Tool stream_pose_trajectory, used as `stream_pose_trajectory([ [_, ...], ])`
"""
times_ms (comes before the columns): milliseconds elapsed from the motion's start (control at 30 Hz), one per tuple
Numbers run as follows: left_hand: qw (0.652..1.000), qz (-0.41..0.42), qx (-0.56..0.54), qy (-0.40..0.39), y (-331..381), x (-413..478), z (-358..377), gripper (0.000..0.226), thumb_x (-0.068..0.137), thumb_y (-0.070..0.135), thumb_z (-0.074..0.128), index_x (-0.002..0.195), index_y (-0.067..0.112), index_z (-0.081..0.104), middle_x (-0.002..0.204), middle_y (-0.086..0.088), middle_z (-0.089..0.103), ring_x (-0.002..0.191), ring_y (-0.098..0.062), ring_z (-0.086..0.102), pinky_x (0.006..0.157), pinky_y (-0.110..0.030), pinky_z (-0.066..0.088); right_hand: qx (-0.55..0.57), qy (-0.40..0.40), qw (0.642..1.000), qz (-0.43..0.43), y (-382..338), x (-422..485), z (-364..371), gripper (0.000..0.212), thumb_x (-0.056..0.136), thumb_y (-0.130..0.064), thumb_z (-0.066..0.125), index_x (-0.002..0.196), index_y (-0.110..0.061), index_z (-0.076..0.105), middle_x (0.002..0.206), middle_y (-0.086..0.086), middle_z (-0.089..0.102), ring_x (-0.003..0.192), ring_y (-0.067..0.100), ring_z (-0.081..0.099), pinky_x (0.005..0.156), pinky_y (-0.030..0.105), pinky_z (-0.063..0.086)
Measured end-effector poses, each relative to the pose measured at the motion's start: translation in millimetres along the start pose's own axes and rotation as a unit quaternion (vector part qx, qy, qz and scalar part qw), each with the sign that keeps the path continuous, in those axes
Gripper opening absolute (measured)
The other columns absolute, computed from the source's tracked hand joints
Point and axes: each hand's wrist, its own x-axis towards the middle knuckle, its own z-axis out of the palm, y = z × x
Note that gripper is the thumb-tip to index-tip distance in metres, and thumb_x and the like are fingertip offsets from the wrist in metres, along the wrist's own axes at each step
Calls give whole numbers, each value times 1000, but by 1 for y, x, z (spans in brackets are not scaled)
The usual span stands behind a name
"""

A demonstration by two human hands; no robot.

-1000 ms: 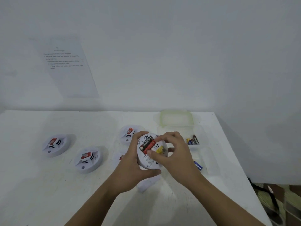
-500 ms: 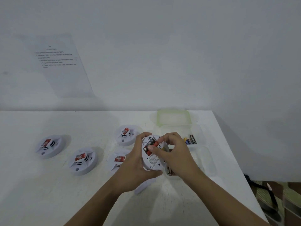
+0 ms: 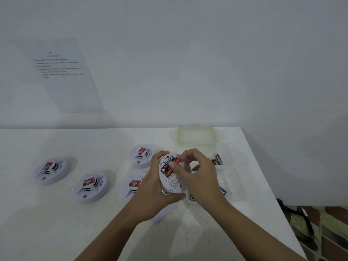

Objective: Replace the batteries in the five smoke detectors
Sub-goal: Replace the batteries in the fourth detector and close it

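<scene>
White wall and white table [image 3: 56, 223] framed the scene as a person worked on 1 of 5 smoke detectors. The left hand [image 3: 150, 193] was clasped around the rim of the open detector [image 3: 174, 182], holding it above the table with its back tilted up toward the camera. The right hand [image 3: 197, 178] came in from the right side of that hold, thumb and forefinger pinched on the red-and-black battery [image 3: 172, 165] in the compartment at the detector's upper edge. The battery's long axis ran diagonally, from lower left up to upper right, and the pinch sat at its upper right end. Whether the cell was going in or coming out could not be told. The right hand was plainly the nearer to the battery, so any next push or pull would likely run along that diagonal. Just right of the pinch, loose batteries [image 3: 217, 160] lay in a clear container [image 3: 236, 185]; 4 closed detectors [image 3: 52, 171] sat well left of the holding hand.
</scene>
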Motion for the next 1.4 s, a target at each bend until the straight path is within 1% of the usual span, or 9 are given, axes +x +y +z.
stream_pose_trajectory([
  [100,1000,1,-2,-1,2,-1,0,94,69,10,92,131,46,31,116,37,51,119,5,56,83,-12,53,5,3,1000,-28,-1,1,-4,15,84,-30,80,85,-27,65,88,-11,69,94,7,62,74,7,42],
  [300,999,33,10,-37,9,5,3,92,71,5,90,136,33,31,120,31,50,122,6,52,86,-9,50,100,-51,993,-28,-12,6,-28,14,85,-10,79,86,-8,65,85,2,71,82,16,73,68,29,61],
  [467,998,44,16,-38,8,11,5,94,68,4,91,136,31,33,120,33,49,124,8,49,87,-8,49,127,35,991,-20,-7,12,-59,12,83,-5,80,89,-8,70,87,5,73,73,18,70,72,31,57],
  [567,999,36,19,-31,3,10,2,96,66,3,92,137,30,33,120,37,48,124,12,47,86,-6,48,74,49,996,-18,10,16,-75,9,85,-5,77,87,-10,69,83,9,74,74,21,73,73,37,55],
  [733,999,19,13,-25,-2,11,2,100,64,3,93,138,34,33,123,34,48,125,12,46,84,-7,50,-136,22,990,-42,44,12,-82,16,83,-3,77,82,-17,70,86,-5,70,79,1,68,71,10,48],
  [900,1000,7,-12,-27,-4,10,4,101,63,-1,93,139,30,34,125,31,50,125,9,48,85,-15,55,-263,-28,961,-77,62,8,-78,11,81,-8,76,82,-19,73,83,-9,65,76,4,63,73,13,51],
  [1000,999,3,-25,-30,-4,10,3,101,61,4,93,141,29,35,130,23,51,129,1,49,90,-23,57,-304,-46,949,-67,63,8,-76,5,82,-16,74,80,-20,75,81,-9,66,74,8,63,74,30,55],
  [1167,999,-2,-27,-31,-4,10,1,102,64,-3,92,142,28,35,133,18,51,129,0,49,92,-25,57,-169,-51,984,-36,48,11,-73,12,87,-12,74,84,-23,74,85,-11,69,80,5,65,70,14,48],
  [1400,1000,11,-16,-23,2,11,4,100,64,0,92,140,32,34,129,22,51,126,-1,52,88,-22,57,3,-49,997,-67,7,7,-47,8,91,-21,73,92,-29,74,97,-15,65,99,9,62,76,25,52],
])
